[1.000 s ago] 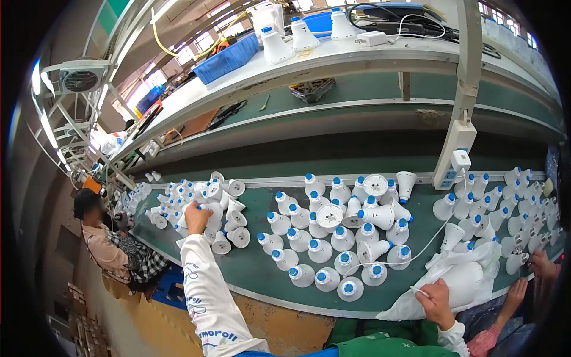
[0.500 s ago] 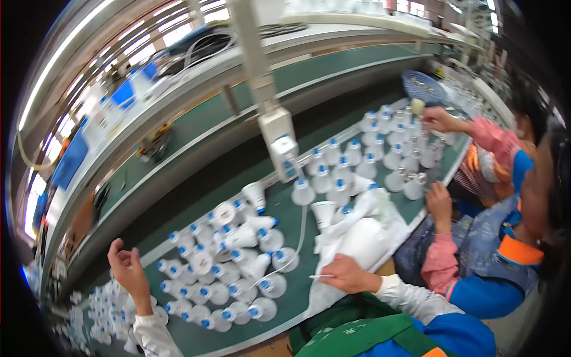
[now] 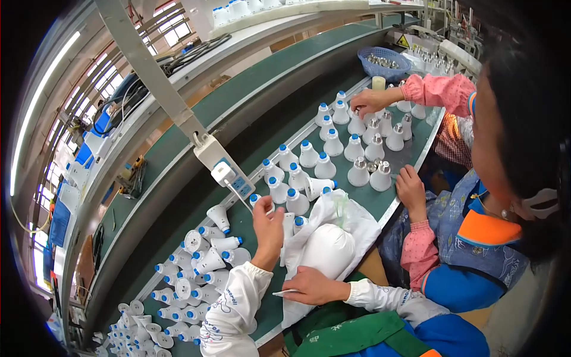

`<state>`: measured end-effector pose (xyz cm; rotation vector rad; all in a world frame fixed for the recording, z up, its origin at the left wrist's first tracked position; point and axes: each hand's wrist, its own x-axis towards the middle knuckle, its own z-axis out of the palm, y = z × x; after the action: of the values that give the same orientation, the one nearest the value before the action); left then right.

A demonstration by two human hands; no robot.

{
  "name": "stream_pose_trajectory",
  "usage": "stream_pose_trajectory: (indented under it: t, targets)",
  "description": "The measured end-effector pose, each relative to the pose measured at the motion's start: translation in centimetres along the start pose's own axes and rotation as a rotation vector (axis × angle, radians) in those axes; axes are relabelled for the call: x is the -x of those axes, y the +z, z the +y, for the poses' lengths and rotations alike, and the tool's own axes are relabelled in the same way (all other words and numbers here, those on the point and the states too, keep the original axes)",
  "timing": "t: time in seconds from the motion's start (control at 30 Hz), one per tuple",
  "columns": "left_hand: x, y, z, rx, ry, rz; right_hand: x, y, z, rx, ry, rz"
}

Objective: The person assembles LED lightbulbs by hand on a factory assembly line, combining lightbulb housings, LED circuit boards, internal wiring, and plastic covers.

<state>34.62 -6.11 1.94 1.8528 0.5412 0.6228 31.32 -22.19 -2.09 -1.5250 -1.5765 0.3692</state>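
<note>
My left hand [image 3: 267,232] is raised over the middle of the bench, fingers apart and slightly bent. Its fingertips are right at a white bulb housing [image 3: 262,206] with a blue cap, and it grips nothing visible. The fingers of my right hand [image 3: 314,285] are closed on a thin white piece [image 3: 286,292], whose end sticks out to the left. That hand rests against a white plastic bag [image 3: 364,221], beside a large rounded white bundle [image 3: 328,252]. Left of my left arm lies a heap of blue-capped bulb housings [image 3: 208,262], many tipped over.
A power strip [image 3: 229,175] hangs from a post above the bench. On the right, a co-worker's hand [image 3: 375,101] is among upright housings with metal caps [image 3: 380,177]; the co-worker's other hand [image 3: 411,189] rests at the bench edge. Behind stands a blue basket [image 3: 383,64] of small metal parts.
My left hand has moved right, from beyond the left heap to the upright housings near the power strip. The view has turned right. My right hand still holds the thin white piece by the bag.
</note>
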Motion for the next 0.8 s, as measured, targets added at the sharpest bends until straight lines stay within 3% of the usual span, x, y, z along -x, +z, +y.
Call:
stream_pose_trajectory:
  t: [0.1, 0.2, 0.27, 0.33, 0.43, 0.47, 0.6, 0.67, 0.8]
  targets:
    - [-0.3, -1.0, -2.4, 0.137, -0.414, 0.182, 0.1, -0.2, -0.4, 0.034, 0.022, -0.038]
    - [-1.5, -0.7, -3.2, 0.150, -0.439, 0.264, 0.0, 0.2, -0.1, 0.041, -0.004, -0.001]
    - [-2.9, -0.6, -5.4, 0.071, -0.333, 0.261, 0.2, 0.4, 0.1, 0.037, 0.023, -0.009]
    - [-4.4, -0.7, -7.7, -0.227, -0.256, 0.324, 0.2, 0.5, 0.1, 0.048, 0.032, 0.003]
    - [-5.9, -1.4, -11.7, -0.062, -0.186, 0.277, 0.3, 0.4, 0.3, 0.063, 0.035, 0.002]
    - [-5.8, -1.6, -11.0, 0.065, -0.178, 0.212, 0.3, 0.5, 0.3, 0.063, 0.028, -0.003]
    - [-3.6, -2.8, -6.0, 0.052, -0.202, 0.198, 0.4, 0.4, 0.3, 0.034, 0.043, 0.005]
    - [-1.0, -4.2, -1.5, 0.095, -0.145, -0.041, 0.3, 0.5, 0.5, 0.018, 0.042, 0.039]
    - [5.2, -6.2, 4.2, 0.225, 0.025, -0.068, -0.1, -0.1, 0.2, 0.025, 0.016, 0.022]
